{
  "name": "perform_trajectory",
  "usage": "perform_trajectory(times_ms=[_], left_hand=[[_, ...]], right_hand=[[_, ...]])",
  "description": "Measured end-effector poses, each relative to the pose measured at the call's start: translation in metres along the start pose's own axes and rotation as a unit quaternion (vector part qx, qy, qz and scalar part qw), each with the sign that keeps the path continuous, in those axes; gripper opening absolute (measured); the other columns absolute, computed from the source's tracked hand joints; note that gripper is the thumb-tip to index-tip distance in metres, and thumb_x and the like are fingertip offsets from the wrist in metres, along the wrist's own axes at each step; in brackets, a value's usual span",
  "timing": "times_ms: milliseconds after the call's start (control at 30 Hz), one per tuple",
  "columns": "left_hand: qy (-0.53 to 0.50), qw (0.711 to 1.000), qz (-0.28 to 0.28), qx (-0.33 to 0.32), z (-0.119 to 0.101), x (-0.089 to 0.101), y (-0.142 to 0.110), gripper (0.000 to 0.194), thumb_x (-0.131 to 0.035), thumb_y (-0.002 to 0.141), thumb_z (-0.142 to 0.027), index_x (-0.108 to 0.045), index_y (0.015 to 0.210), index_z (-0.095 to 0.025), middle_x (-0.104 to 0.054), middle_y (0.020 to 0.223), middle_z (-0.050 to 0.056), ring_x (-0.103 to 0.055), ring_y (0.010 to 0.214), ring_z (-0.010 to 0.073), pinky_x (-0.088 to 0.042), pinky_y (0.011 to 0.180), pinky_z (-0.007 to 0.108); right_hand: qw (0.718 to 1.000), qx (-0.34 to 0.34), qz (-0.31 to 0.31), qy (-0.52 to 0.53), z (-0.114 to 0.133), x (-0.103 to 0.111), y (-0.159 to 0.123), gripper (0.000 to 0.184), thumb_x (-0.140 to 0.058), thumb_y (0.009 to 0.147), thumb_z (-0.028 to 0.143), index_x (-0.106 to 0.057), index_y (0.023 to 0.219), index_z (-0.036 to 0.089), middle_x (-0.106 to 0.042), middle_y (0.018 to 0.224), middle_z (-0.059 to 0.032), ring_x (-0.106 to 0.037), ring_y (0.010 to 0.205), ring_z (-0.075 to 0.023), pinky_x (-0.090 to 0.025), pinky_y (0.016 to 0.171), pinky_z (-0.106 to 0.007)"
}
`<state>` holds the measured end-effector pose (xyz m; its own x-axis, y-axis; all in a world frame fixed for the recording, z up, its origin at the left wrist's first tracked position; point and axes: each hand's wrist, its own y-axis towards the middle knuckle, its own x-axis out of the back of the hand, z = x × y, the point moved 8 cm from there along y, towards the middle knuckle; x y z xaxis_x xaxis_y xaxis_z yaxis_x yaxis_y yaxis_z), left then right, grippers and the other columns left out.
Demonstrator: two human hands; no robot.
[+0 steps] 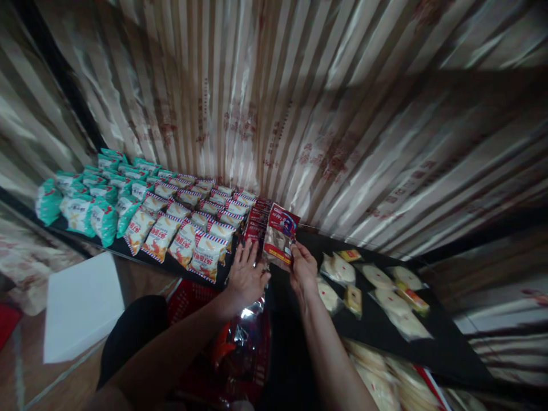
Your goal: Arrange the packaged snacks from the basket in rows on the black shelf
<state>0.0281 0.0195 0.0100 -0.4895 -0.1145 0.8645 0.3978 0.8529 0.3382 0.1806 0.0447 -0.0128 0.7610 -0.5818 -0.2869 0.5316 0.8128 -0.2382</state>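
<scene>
My right hand grips the lower right edge of a dark red snack packet, holding it upright above the black shelf. Just left of that packet stands a row of similar dark red packets. My left hand lies with fingers stretched out against the front packets of this row, a ring on one finger. White snack bags with red and blue striped edges are lined up beside my left hand.
Teal snack bags fill the shelf's left end. On the right lie flat, round, pale wrapped items and small yellow packs. Below are a red basket holding shiny packets and a white box. A striped curtain hangs behind.
</scene>
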Motion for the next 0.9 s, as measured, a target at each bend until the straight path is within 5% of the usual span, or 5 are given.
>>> perform_trajectory(times_ms=[200, 333, 567, 767, 900], left_hand=[[0.006, 1.000, -0.004, 0.020, -0.005, 0.003, -0.020, 0.050, -0.049, 0.085, -0.037, -0.047, 0.131, -0.017, -0.041, 0.141, 0.014, -0.022, 0.137, 0.0324, -0.023, 0.109, 0.052], [0.024, 0.999, -0.001, 0.027, -0.006, 0.001, -0.025, 0.054, -0.048, 0.085, -0.040, -0.044, 0.133, -0.015, -0.039, 0.143, 0.014, -0.025, 0.136, 0.0318, -0.027, 0.108, 0.050], [0.038, 0.999, -0.006, 0.021, -0.001, -0.004, -0.030, 0.052, -0.050, 0.084, -0.037, -0.045, 0.131, -0.015, -0.035, 0.145, 0.014, -0.025, 0.136, 0.0309, -0.029, 0.107, 0.048], [0.029, 0.999, 0.000, 0.017, -0.001, -0.004, -0.028, 0.053, -0.052, 0.083, -0.035, -0.045, 0.131, -0.015, -0.035, 0.145, 0.014, -0.024, 0.136, 0.0316, -0.028, 0.108, 0.049], [0.017, 1.000, 0.008, 0.023, 0.000, -0.003, -0.028, 0.051, -0.054, 0.082, -0.033, -0.047, 0.129, -0.014, -0.036, 0.144, 0.014, -0.025, 0.136, 0.0325, -0.030, 0.107, 0.050]], right_hand=[[0.992, 0.075, 0.012, -0.105, -0.009, -0.020, 0.028, 0.043, -0.065, 0.060, 0.041, -0.061, 0.094, 0.014, -0.064, 0.067, 0.0006, -0.055, 0.054, -0.0118, -0.046, 0.054, -0.025], [0.961, 0.135, 0.030, -0.241, -0.010, -0.030, 0.040, 0.044, -0.058, 0.068, 0.043, -0.063, 0.100, 0.014, -0.067, 0.073, -0.0030, -0.059, 0.061, -0.0156, -0.046, 0.058, -0.027], [0.866, 0.194, 0.042, -0.459, 0.004, -0.048, 0.031, 0.053, -0.048, 0.080, 0.036, -0.046, 0.128, 0.016, -0.069, 0.087, -0.0067, -0.063, 0.080, -0.0214, -0.046, 0.074, -0.032], [0.777, 0.230, 0.050, -0.584, 0.010, -0.063, 0.015, 0.044, -0.041, 0.085, 0.035, -0.054, 0.123, 0.016, -0.059, 0.114, -0.0137, -0.058, 0.101, -0.0237, -0.044, 0.085, -0.033], [0.712, 0.302, 0.029, -0.633, 0.015, -0.071, 0.003, 0.047, -0.045, 0.084, 0.042, -0.057, 0.122, 0.017, -0.044, 0.135, -0.0153, -0.040, 0.122, -0.0301, -0.036, 0.097, -0.041]])
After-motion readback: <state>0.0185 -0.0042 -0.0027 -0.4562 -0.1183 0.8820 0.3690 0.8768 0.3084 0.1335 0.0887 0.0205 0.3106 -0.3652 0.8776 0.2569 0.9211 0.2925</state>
